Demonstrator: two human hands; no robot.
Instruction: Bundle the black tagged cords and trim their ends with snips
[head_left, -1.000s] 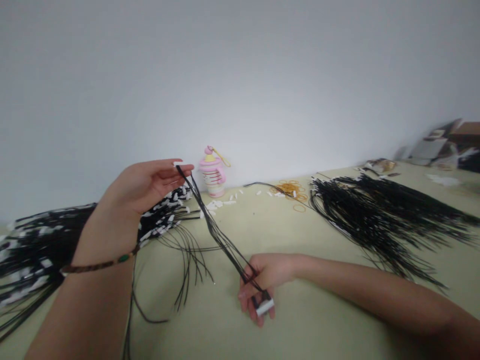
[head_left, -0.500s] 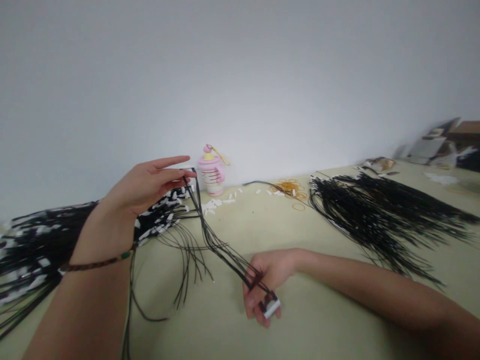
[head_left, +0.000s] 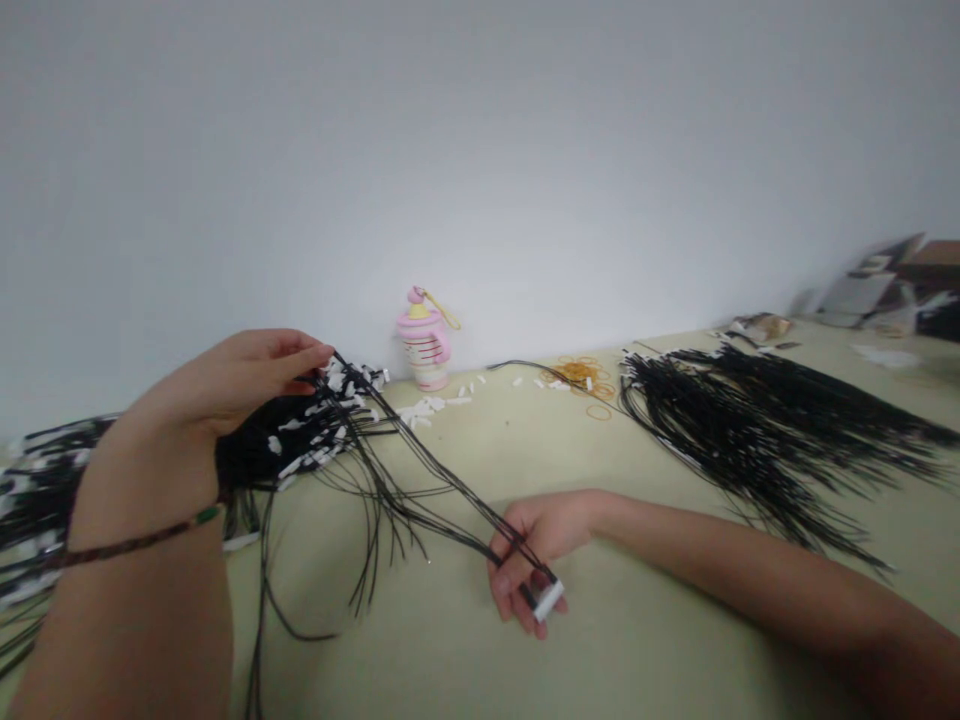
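left hand [head_left: 238, 376] mid-left pinching one wire bunch [head_left: 451, 479], right hand [head_left: 541, 538] lower centre gripping it too, one white plug [head_left: 548, 601] kinda at its lower right, one pink cup [head_left: 425, 347] mid-frame

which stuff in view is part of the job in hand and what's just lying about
Part of the job:
black wires, held in the left hand and right hand
white connector, at the right hand
left wire pile and right wire pile, probably, as similar wires

Apparently just lying about:
pink lidded mug
rubber bands, though possibly supplies
brown box
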